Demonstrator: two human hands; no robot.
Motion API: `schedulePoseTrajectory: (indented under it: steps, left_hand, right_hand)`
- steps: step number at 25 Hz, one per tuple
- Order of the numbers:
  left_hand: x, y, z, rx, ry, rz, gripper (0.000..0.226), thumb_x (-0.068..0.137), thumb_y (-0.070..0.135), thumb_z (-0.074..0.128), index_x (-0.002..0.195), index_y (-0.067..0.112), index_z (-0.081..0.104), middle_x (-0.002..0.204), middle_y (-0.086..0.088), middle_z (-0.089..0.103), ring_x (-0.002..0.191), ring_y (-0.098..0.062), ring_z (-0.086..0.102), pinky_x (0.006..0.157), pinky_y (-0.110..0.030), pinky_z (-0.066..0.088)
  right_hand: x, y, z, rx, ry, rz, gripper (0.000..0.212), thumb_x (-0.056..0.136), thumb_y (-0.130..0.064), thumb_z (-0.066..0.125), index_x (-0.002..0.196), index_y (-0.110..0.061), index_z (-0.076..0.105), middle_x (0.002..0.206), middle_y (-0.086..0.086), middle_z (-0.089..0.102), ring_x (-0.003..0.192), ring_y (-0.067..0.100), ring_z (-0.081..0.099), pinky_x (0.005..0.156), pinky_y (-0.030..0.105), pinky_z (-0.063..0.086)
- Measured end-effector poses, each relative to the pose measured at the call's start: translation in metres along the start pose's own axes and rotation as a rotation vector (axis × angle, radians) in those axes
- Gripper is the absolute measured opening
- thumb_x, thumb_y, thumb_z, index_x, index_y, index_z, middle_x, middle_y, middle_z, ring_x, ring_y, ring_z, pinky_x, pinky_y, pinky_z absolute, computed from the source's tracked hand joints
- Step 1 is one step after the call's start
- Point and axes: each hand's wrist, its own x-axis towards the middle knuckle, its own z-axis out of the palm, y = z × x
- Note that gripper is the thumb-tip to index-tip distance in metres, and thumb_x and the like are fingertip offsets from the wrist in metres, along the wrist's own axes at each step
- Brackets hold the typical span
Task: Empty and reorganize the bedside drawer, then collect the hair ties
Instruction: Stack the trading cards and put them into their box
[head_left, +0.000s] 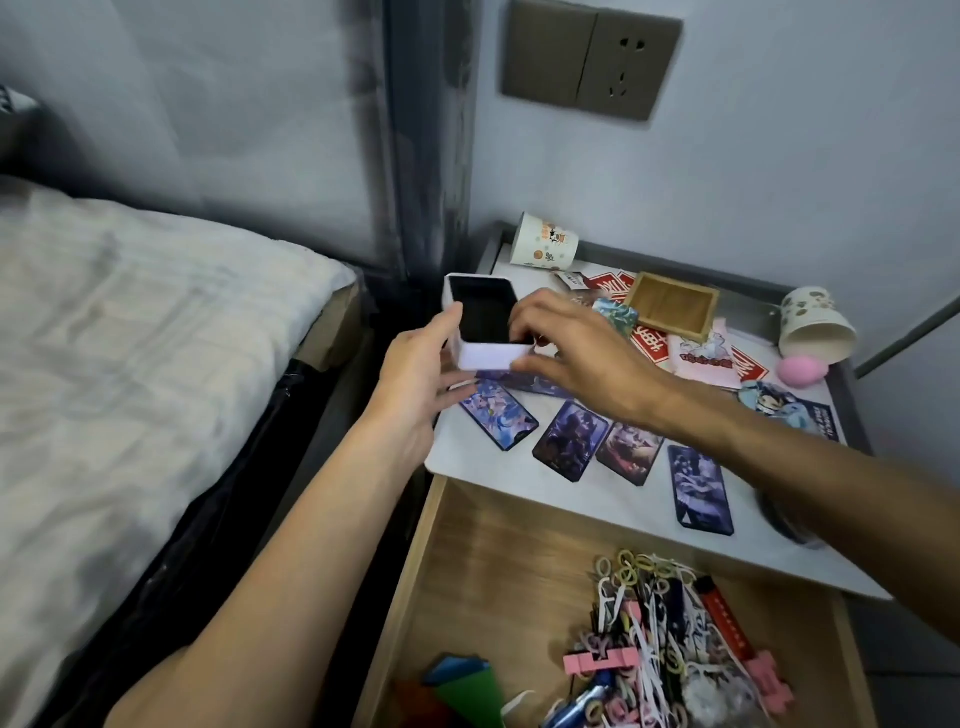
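While the small white square box with a black lining (491, 338) is held above the white counter's (613, 517) left edge, the left hand (415, 382) cups it from below, thumb on its side, and the right hand (576, 353) pinches its near rim. The tangle of pastel hair ties (631, 569) lies in the open wooden drawer (493, 582) (right half, among pink clips (602, 662)). Dark picture cards (570, 448) lie on the counter.

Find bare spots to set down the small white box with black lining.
Best: the open wooden drawer's bare floor, between its left wall and the tangled pile of hair ties. Also a narrow strip of white nightstand top before the dark picture cards. Crowded: the top's middle and back: square wooden tray, tipped paper cups.
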Motion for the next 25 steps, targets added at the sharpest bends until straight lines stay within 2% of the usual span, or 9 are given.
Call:
schedulePoseTrajectory:
  steps: [2, 4, 6, 8, 9, 12, 16, 21, 25]
  left_hand:
    - [0.001, -0.003, -0.002, -0.085, 0.04, 0.006, 0.024, 0.095, 0.021, 0.061, 0.11, 0.002, 0.064, 0.091, -0.013, 0.07, 0.07, -0.02, 0.072, 0.06, -0.031, 0.059]
    - [-0.001, -0.002, -0.007, -0.115, 0.159, 0.031, 0.015, 0.094, 0.004, 0.055, 0.105, 0.0, 0.064, 0.081, -0.014, 0.067, 0.061, -0.022, 0.068, 0.05, -0.026, 0.054]
    - [0.004, 0.001, -0.018, -0.165, 0.276, 0.064, 0.019, 0.092, -0.001, 0.052, 0.108, 0.002, 0.063, 0.092, -0.016, 0.069, 0.08, -0.031, 0.07, 0.065, -0.036, 0.06]
    - [0.008, 0.005, -0.027, -0.23, 0.339, 0.057, 0.026, 0.09, -0.001, 0.053, 0.115, 0.003, 0.062, 0.106, -0.018, 0.07, 0.096, -0.036, 0.069, 0.084, -0.047, 0.058]
    - [0.01, 0.006, -0.03, -0.253, 0.343, 0.05, 0.028, 0.09, 0.0, 0.053, 0.116, 0.004, 0.062, 0.108, -0.018, 0.07, 0.095, -0.035, 0.069, 0.086, -0.048, 0.057]
    - [0.008, 0.008, -0.031, -0.283, 0.311, 0.037, 0.026, 0.09, 0.0, 0.053, 0.114, 0.003, 0.062, 0.103, -0.017, 0.07, 0.082, -0.03, 0.067, 0.079, -0.043, 0.058]
    - [0.011, 0.011, -0.035, -0.297, 0.297, 0.039, 0.026, 0.09, 0.001, 0.053, 0.114, 0.003, 0.062, 0.104, -0.018, 0.069, 0.081, -0.03, 0.067, 0.082, -0.046, 0.057]
    - [0.012, 0.009, -0.039, -0.289, 0.288, 0.025, 0.029, 0.09, 0.001, 0.053, 0.118, 0.001, 0.061, 0.105, -0.018, 0.069, 0.079, -0.029, 0.067, 0.079, -0.043, 0.058]
    - [0.009, 0.008, -0.039, -0.288, 0.267, 0.021, 0.022, 0.091, 0.002, 0.052, 0.111, 0.005, 0.062, 0.092, -0.012, 0.068, 0.07, -0.023, 0.066, 0.064, -0.031, 0.056]
  right_hand:
    - [-0.008, -0.015, 0.003, 0.056, -0.057, -0.063, 0.02, 0.089, -0.019, 0.071, 0.106, -0.017, 0.061, 0.122, -0.008, 0.052, 0.1, 0.008, 0.057, 0.087, 0.025, 0.05]
    - [-0.01, -0.021, 0.01, 0.224, 0.012, 0.0, 0.021, 0.088, -0.018, 0.072, 0.106, -0.016, 0.063, 0.122, -0.006, 0.053, 0.098, 0.007, 0.06, 0.085, 0.018, 0.049]
    - [-0.004, -0.014, 0.019, 0.377, 0.103, 0.203, 0.024, 0.088, -0.024, 0.072, 0.11, -0.017, 0.063, 0.117, -0.004, 0.056, 0.095, 0.008, 0.062, 0.082, 0.02, 0.052]
    - [0.012, 0.006, 0.033, 0.168, 0.036, 0.352, 0.036, 0.088, -0.032, 0.071, 0.12, -0.017, 0.061, 0.119, 0.002, 0.058, 0.104, 0.017, 0.06, 0.087, 0.028, 0.051]
    - [0.02, 0.015, 0.04, 0.025, -0.044, 0.384, 0.045, 0.088, -0.036, 0.072, 0.126, -0.015, 0.059, 0.123, 0.006, 0.057, 0.111, 0.021, 0.057, 0.09, 0.032, 0.049]
    - [0.046, 0.023, 0.054, -0.147, -0.179, 0.451, 0.06, 0.083, -0.043, 0.075, 0.131, -0.01, 0.056, 0.127, 0.014, 0.053, 0.117, 0.03, 0.05, 0.095, 0.041, 0.047]
    - [0.063, 0.022, 0.06, -0.146, -0.201, 0.469, 0.044, 0.08, -0.038, 0.079, 0.112, -0.01, 0.066, 0.117, 0.013, 0.057, 0.106, 0.03, 0.054, 0.088, 0.041, 0.05]
    - [0.062, 0.029, 0.061, -0.121, -0.192, 0.515, 0.058, 0.082, -0.035, 0.078, 0.13, -0.013, 0.054, 0.128, 0.016, 0.051, 0.115, 0.032, 0.05, 0.096, 0.044, 0.048]
    - [0.058, 0.038, 0.053, -0.165, -0.225, 0.579, 0.057, 0.081, -0.042, 0.077, 0.125, -0.01, 0.058, 0.125, 0.015, 0.053, 0.113, 0.032, 0.05, 0.094, 0.043, 0.048]
